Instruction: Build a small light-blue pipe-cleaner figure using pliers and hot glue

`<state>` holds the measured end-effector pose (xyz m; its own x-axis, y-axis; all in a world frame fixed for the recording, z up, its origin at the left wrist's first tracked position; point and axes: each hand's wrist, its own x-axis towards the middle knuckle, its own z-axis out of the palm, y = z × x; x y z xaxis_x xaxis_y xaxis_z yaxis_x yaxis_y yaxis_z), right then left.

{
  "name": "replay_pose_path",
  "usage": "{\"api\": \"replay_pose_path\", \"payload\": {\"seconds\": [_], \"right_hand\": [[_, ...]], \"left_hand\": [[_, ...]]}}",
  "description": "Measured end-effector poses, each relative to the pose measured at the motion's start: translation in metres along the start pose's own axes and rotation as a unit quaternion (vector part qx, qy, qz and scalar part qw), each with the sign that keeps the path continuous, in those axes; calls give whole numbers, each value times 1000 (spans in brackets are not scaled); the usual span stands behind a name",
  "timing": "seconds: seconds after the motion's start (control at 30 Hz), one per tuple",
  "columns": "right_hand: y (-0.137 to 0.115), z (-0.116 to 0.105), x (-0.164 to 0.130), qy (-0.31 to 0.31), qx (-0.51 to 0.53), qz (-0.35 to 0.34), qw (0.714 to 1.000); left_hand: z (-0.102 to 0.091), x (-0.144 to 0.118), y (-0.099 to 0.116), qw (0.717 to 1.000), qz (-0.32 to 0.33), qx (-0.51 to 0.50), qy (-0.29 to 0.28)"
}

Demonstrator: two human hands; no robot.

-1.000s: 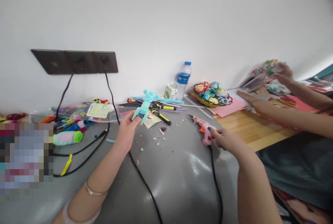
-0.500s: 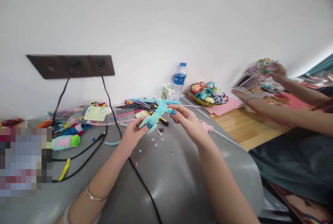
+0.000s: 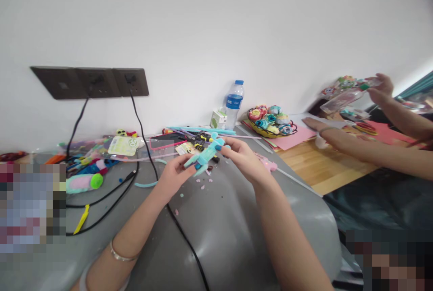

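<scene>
A small turquoise pipe-cleaner figure (image 3: 205, 156) is held between both my hands above the grey table cover (image 3: 230, 232). My left hand (image 3: 174, 174) grips its lower end from the left. My right hand (image 3: 242, 158) pinches its upper end from the right. The pink glue gun (image 3: 268, 163) lies on the cover just behind my right hand, mostly hidden by it. Small scraps lie on the cover below the figure.
A black cable (image 3: 184, 241) runs from the wall sockets (image 3: 130, 81) across the cover. Pliers, pipe cleaners and packets clutter the back. A water bottle (image 3: 234, 103) and a basket of flowers (image 3: 270, 120) stand by the wall. Another person's hands (image 3: 379, 88) work at right.
My right hand left the glue gun on the cover and came over to take the figure's upper end. The figure has tilted and moved slightly right and down.
</scene>
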<state>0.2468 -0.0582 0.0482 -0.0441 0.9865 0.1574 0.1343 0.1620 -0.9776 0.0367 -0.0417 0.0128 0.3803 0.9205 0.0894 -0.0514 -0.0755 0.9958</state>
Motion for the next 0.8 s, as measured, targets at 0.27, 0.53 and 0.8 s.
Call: {"api": "replay_pose_path", "payload": {"seconds": [0.27,0.53,0.8], "right_hand": [[5,-5,0,-5,34,15,999],[5,-5,0,6,36,11,999],[2,-17,-1,63,3,-12,998]], "left_hand": [[-5,1,-2,1000,3,22,-19],[-7,-1,-2,999,-18,22,-21],[-10,-1,2,1000,15,-1,-28]]}}
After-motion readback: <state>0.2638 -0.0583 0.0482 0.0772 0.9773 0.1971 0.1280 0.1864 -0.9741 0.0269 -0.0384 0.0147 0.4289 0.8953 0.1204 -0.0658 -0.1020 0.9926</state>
